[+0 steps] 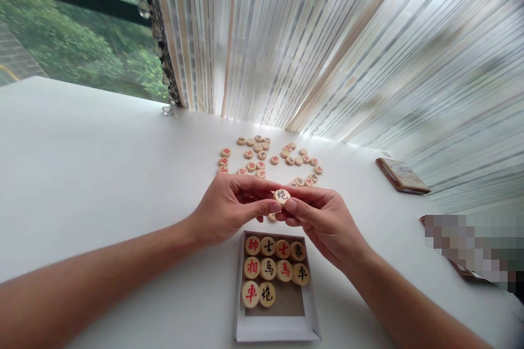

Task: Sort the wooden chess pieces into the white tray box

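Wooden disc (282,195), black-lettered, is gripped between thumbs and fingers of the left hand (229,206) and right hand (331,217), beyond the far edge of the shallow box (278,330). Probably light, rigid and slightly slippery, it suits a rim hold.

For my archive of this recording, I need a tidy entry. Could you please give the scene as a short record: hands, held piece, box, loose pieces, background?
Left hand: thumb and fingers at the held piece
Right hand: grips the same piece from the other side
Held piece: round, black character facing the camera
Box: open; ten pieces in rows of four, four, two; five red, five black
Loose pieces: scattered on the white table, beyond the hands
Background: striped curtain, window with greenery
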Tool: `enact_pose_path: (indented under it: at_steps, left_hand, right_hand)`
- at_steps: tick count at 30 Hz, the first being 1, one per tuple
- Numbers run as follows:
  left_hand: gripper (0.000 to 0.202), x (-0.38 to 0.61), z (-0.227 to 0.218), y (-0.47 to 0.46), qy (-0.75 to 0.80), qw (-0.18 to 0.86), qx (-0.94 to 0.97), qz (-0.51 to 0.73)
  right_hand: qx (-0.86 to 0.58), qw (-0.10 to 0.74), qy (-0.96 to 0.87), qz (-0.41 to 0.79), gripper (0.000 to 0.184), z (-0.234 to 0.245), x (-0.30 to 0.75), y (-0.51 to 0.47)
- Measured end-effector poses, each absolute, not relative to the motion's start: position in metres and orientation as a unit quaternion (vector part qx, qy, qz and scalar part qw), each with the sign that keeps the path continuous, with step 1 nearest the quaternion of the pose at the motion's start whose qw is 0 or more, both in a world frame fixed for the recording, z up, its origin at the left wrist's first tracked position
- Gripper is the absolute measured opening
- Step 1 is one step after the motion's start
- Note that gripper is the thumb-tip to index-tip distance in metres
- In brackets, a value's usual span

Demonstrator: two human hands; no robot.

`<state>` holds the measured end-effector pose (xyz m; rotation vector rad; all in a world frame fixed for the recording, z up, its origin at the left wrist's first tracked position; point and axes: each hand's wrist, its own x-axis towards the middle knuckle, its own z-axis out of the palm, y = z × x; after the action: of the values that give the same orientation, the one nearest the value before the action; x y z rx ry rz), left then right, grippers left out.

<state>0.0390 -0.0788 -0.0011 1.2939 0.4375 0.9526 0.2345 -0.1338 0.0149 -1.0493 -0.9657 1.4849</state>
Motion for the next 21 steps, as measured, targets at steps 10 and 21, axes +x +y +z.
enact_pose_path:
  at_steps: [10, 21]
  left_hand:
    - [0.027, 0.039, -0.003, -0.083, 0.215, 0.644, 0.612, 0.406]
    - [0.022, 0.041, -0.004, -0.082, 0.221, 0.632, 0.614, 0.418]
  right_hand:
    - [-0.438, 0.54, -0.446, 0.564, 0.026, 0.0, 0.239, -0.146]
    - [-0.438, 0.557, -0.5, 0.498, 0.03, 0.001, 0.238, -0.147]
